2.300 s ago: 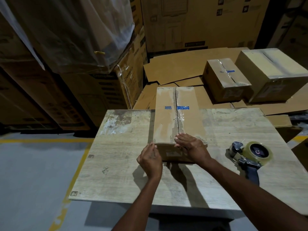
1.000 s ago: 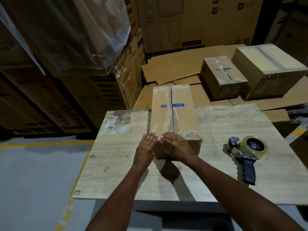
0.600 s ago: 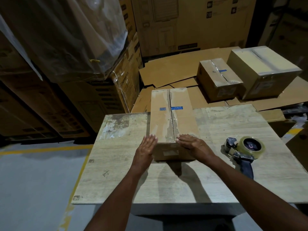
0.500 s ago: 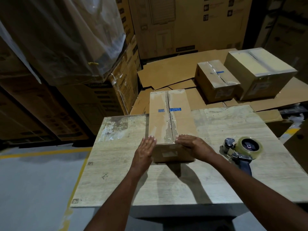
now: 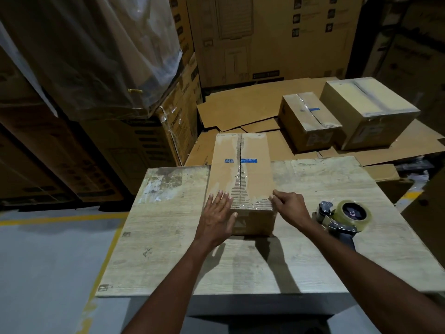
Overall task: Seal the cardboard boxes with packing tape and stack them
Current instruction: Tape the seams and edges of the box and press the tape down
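A long cardboard box (image 5: pixel 250 174) lies lengthwise on the pale wooden table (image 5: pixel 168 237), its top seam covered by clear tape with a blue label across it. My left hand (image 5: pixel 219 219) lies flat with straight fingers against the box's near left corner. My right hand (image 5: pixel 287 208) has curled fingers pressing on the tape at the near right top edge of the box. A tape dispenser (image 5: pixel 344 218) with a clear roll and dark handle lies on the table to the right of my right hand.
Two taped boxes, a smaller one (image 5: pixel 309 120) and a larger one (image 5: pixel 368 110), sit on flattened cardboard (image 5: pixel 240 107) behind the table. Tall stacked cartons (image 5: pixel 265 37) and a plastic-wrapped pallet load (image 5: pixel 96 51) wall off the back and left. Grey floor with a yellow line (image 5: pixel 60 218) lies left.
My right hand has slid from the middle of the box's near top edge to its right corner. My left hand stays flat at the left corner. The dispenser has not moved.
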Demonstrator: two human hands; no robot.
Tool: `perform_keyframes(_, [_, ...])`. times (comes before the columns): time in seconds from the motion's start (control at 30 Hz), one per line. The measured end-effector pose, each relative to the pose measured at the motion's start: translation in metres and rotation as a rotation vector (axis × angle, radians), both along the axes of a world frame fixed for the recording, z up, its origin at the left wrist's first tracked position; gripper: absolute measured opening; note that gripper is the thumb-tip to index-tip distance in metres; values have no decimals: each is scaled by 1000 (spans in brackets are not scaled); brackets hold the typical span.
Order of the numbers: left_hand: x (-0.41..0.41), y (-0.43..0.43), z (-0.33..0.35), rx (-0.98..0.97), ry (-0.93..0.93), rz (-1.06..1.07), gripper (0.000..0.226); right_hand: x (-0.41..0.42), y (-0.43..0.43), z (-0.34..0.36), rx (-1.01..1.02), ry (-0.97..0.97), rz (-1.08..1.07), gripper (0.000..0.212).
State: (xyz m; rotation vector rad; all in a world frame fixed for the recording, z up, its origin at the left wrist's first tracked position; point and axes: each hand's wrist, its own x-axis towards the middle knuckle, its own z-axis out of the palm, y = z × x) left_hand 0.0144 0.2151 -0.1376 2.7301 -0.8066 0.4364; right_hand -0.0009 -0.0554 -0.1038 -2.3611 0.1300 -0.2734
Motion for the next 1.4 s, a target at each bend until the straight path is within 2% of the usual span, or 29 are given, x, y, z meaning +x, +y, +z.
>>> perform_keyframes(0.13, [-1,5,-3,43,53,78,63,-4,25,-2,9,28,181,20])
perform_keyframes(0.27, [-7,3,6,-6,175,150,86,5,33,-1,-225,-78,275,28])
perform_keyframes(0.33, [-8,-9,16,51,256,180,103,18,29,0,-445,-72,328,51])
perform_keyframes(0.43, [-1,-29,28,108,365,261,123,41,25,5,-720,50,409,91])
perform_keyframes(0.5, [5,-38,33,142,420,301,130,59,24,13,-870,102,459,103])
perform_keyframes(0.57, [11,-43,35,178,455,322,129,74,24,19,-935,142,508,106])
perform_keyframes(0.67, [18,-43,36,204,480,315,123,91,24,21,-977,140,579,104])
perform_keyframes(0.8, [23,-17,34,225,478,257,124,90,29,14,-880,50,590,91])
perform_keyframes(0.97, [37,46,41,266,510,72,127,71,49,-2,-781,-78,595,74])
perform_keyframes(1.17, [51,89,50,317,549,-2,129,72,52,-14,-815,-216,694,78])
perform_keyframes(1.23, [50,80,51,345,543,61,130,78,44,-9,-841,-155,640,83])
perform_keyframes(1.4, [37,30,41,320,485,284,133,108,22,6,-896,162,415,118])
